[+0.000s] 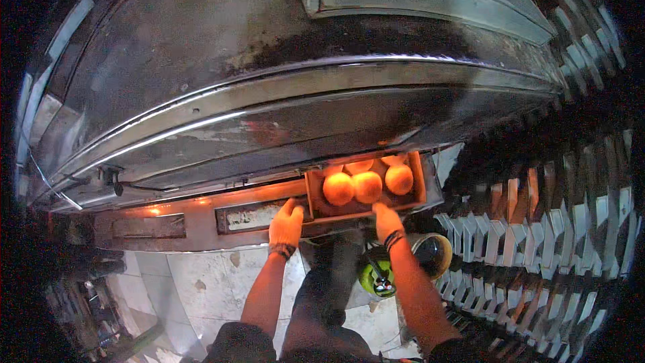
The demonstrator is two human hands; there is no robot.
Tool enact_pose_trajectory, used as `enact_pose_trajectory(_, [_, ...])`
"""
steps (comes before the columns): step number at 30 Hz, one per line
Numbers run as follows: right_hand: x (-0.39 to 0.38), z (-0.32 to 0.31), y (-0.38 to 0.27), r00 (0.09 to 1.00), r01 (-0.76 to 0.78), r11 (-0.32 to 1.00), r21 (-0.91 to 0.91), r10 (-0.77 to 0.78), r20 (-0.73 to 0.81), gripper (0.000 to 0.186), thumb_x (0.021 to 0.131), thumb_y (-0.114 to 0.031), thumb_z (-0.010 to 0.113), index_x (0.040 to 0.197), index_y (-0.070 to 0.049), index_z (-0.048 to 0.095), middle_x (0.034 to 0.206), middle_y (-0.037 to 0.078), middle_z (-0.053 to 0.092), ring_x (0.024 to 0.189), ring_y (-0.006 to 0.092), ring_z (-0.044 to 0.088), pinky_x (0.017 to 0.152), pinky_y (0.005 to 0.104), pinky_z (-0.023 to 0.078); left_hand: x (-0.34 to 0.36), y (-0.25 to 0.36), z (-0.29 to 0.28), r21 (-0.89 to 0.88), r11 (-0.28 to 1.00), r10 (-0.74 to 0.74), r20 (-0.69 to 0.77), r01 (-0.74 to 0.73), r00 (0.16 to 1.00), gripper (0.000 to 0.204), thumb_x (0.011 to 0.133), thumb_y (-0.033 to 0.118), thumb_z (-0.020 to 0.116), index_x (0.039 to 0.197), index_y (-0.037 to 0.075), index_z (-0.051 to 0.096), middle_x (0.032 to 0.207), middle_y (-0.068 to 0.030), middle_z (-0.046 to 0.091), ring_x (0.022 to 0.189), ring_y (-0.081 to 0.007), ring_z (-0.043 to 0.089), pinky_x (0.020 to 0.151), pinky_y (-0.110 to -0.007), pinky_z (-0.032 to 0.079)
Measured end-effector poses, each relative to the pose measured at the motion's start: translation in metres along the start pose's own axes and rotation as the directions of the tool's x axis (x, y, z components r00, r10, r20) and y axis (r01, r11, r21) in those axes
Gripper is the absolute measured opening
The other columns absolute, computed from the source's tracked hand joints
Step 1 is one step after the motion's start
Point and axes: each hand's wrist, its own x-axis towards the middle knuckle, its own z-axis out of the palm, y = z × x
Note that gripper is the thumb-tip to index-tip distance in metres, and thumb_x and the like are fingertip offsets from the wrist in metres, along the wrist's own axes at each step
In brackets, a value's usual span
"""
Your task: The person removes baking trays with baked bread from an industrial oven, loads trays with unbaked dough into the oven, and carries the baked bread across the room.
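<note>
Box (pixel 420 183), shallow and open-topped, sits toward the right end of a metal ledge (pixel 199 221), its far side running in beneath the lower edge of a big metal housing (pixel 201 134). That overhang leaves little room above the back; the front is open toward the person's legs (pixel 329 302) and the tiled floor (pixel 218 282). On its left the ledge runs on past a rectangular recess (pixel 252 217); on its right a short strip remains before racked pale slats (pixel 510 245). A round bucket (pixel 433 255) and a green object (pixel 377 277) stand below, near the right forearm.

Left hand (pixel 285 228) is bent at the box's left front corner, right hand (pixel 388 223) curled at the front edge; whether either grips, I cannot tell. Smooth round balls (pixel 367 187) glow orange inside, three in front, others partly hidden behind.
</note>
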Motion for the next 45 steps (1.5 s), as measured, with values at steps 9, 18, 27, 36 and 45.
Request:
enact_pose_trajectory(9, [0.079, 0.003, -0.086, 0.988, 0.115, 0.982, 0.152, -0.097, -0.121, 0.047, 0.098, -0.039, 0.041, 0.094, 0.003, 0.061, 0.100, 0.027, 0.067, 0.097, 0.0496, 0.059, 0.081, 0.0520, 0.045, -0.127, -0.140, -0.059, 0.041, 0.953, -0.290, -0.147, 0.299, 0.946, 0.049, 0.093, 0.039, 0.051, 0.123, 0.004, 0.065, 0.125, -0.0257, 0.064, 0.122, -0.0404, 0.058, 0.102, -0.043, 0.046])
enact_pose_trajectory(18, [-0.204, 0.112, 0.065, 0.945, 0.278, 0.950, -0.141, -0.245, 0.217, 0.030, 0.095, -0.031, 0.048, 0.097, -0.007, 0.065, 0.097, 0.024, 0.069, 0.091, 0.0408, 0.066, 0.077, 0.0498, 0.052, -0.211, -0.358, -0.041, 0.670, 0.658, -0.134, 0.553, -0.343, 0.822, 0.032, 0.092, 0.024, 0.056, 0.120, 0.009, 0.064, 0.118, -0.0230, 0.068, 0.109, -0.0406, 0.065, 0.093, -0.048, 0.053])
enact_pose_trajectory(27, [-0.641, 0.193, 0.347, 0.836, -0.365, 0.878, -0.309, 0.455, 0.307, 0.029, 0.091, -0.029, 0.059, 0.101, -0.003, 0.060, 0.093, 0.019, 0.071, 0.081, 0.0338, 0.072, 0.069, 0.0542, 0.056, -0.343, -0.405, -0.103, 0.624, 0.716, -0.059, 0.501, -0.313, 0.864, 0.034, 0.095, 0.033, 0.047, 0.108, 0.008, 0.066, 0.109, -0.0224, 0.070, 0.099, -0.0399, 0.068, 0.088, -0.050, 0.052])
enact_pose_trajectory(36, [-0.730, 0.220, 0.313, 0.837, -0.217, 0.806, -0.551, 0.444, 0.320, 0.032, 0.086, -0.027, 0.071, 0.110, -0.008, 0.062, 0.113, 0.020, 0.069, 0.101, 0.0342, 0.071, 0.086, 0.0454, 0.058, -0.358, -0.478, -0.140, 0.748, 0.663, -0.453, 0.358, 0.040, 0.816, 0.052, 0.095, 0.042, 0.040, 0.124, 0.008, 0.066, 0.129, -0.0246, 0.063, 0.123, -0.0392, 0.059, 0.106, -0.047, 0.043])
enact_pose_trajectory(45, [-0.478, 0.191, 0.115, 0.776, -0.615, 0.592, 0.521, 0.573, 0.265, 0.039, 0.090, -0.040, 0.053, 0.100, -0.004, 0.065, 0.076, 0.007, 0.065, 0.061, 0.0191, 0.061, 0.055, 0.0362, 0.050, -0.195, -0.222, -0.128, 0.495, 0.866, 0.021, 0.097, -0.067, 0.995, 0.044, 0.091, 0.041, 0.044, 0.109, 0.007, 0.065, 0.111, -0.0250, 0.068, 0.109, -0.0451, 0.063, 0.094, -0.049, 0.049])
